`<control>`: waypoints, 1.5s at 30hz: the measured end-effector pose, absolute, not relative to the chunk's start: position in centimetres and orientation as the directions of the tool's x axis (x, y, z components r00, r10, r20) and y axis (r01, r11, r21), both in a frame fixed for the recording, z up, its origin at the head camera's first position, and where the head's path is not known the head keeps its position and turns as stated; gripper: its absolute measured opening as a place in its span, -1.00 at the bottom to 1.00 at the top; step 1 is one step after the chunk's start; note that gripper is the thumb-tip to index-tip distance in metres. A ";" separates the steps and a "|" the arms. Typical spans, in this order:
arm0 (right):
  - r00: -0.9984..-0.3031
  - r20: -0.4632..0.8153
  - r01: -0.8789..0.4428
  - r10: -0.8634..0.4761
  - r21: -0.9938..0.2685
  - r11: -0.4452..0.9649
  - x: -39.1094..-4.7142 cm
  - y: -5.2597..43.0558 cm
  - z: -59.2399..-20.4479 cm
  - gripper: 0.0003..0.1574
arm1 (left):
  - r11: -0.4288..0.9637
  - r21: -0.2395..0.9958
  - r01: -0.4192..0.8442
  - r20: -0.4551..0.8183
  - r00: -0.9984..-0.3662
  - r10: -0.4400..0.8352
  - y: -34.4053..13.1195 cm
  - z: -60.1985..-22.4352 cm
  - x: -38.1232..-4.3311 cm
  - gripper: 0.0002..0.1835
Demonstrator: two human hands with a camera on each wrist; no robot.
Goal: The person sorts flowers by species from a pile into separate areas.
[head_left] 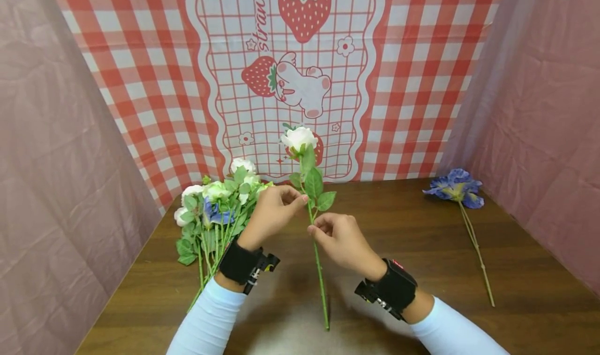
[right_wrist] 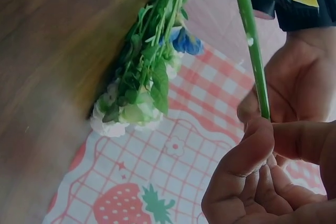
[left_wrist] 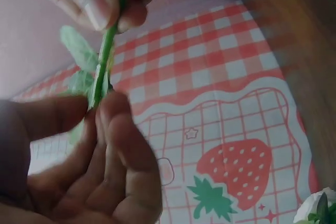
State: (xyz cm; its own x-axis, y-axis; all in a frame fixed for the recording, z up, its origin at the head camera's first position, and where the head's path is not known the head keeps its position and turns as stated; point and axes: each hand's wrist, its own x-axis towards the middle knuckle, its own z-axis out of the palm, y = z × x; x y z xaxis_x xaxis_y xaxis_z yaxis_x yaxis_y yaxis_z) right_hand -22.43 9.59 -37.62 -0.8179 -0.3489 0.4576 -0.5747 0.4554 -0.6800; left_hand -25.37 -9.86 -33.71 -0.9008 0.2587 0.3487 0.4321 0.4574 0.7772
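A white artificial rose stands nearly upright over the middle of the table, its green stem running down toward the front. My left hand pinches the stem between thumb and fingers just below the leaves. Slightly lower, my right hand pinches the same stem. In the left wrist view both the left hand and the right hand grip the green stem. The right wrist view shows the stem rising from the right hand's thumb and fingers.
Left of my hands lies a bunch of artificial flowers, white, pale green and blue, with long stems. A single blue-purple flower lies on the right of the brown table. Behind hangs a red checked strawberry cloth; pink curtains flank both sides.
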 end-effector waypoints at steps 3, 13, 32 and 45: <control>-0.820 0.461 -0.573 -0.340 -0.681 0.456 -22.4 9.7 -37.4 -0.90 | 0.455 0.800 0.392 0.199 -0.888 0.414 -10.6 -33.5 -25.3 -0.76; -0.819 0.465 -0.573 -0.335 -0.685 0.450 -22.4 9.8 -37.2 -0.89 | 0.278 0.924 0.261 0.055 -0.812 0.581 -10.4 -34.5 -26.0 -0.75; -0.826 0.473 -0.563 -0.306 -0.694 0.449 -22.9 10.2 -37.1 -0.89 | -0.090 0.989 -0.114 -0.038 -0.802 0.597 -9.1 -36.3 -27.0 -0.75; -0.830 0.463 -0.558 -0.312 -0.698 0.449 -22.8 10.2 -37.1 -0.91 | -0.075 0.993 -0.094 -0.036 -0.829 0.558 -9.0 -36.5 -27.1 -0.79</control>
